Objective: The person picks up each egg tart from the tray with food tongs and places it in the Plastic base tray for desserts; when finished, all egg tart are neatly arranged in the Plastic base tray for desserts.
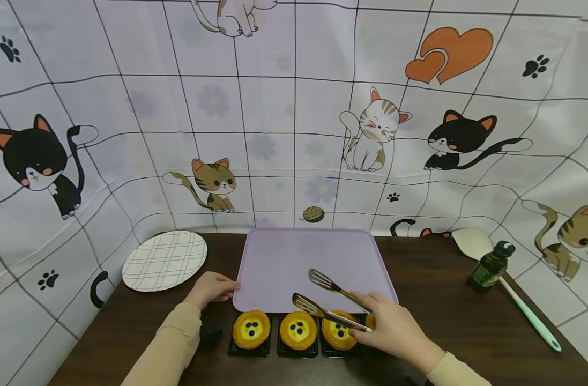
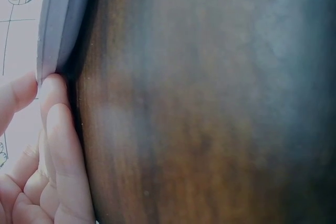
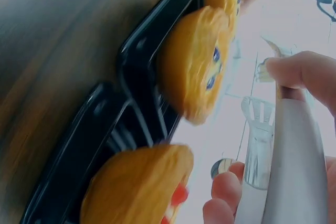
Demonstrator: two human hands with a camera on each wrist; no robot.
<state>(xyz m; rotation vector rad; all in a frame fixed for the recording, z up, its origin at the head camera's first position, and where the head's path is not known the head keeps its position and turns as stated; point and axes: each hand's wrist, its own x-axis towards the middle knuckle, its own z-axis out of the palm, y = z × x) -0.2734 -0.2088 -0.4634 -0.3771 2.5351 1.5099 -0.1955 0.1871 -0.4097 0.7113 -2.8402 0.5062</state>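
My left hand point(image 1: 214, 290) pinches the left edge of a lilac tray point(image 1: 313, 257) between thumb and fingers; the left wrist view shows its fingertips at the rim. In my right hand point(image 1: 395, 328) is a pair of metal tongs point(image 1: 322, 280), their slotted ends spread apart over the tray's near part. Along the near edge of the tray stand egg tarts in black plastic holders point(image 1: 248, 352): a left tart point(image 1: 251, 328), a middle tart point(image 1: 298, 331) and a right tart point(image 1: 339, 338), each dotted with dark berries. Close below the right hand, another tart point(image 3: 136, 187) carries red pieces.
A white plaid plate point(image 1: 164, 261) lies at the back left. On the right are a dark green bottle point(image 1: 490, 268) and a spatula point(image 1: 530, 313) with a mint handle. A cat-patterned sheet point(image 1: 274, 118) hangs behind the dark wooden table point(image 1: 429, 284).
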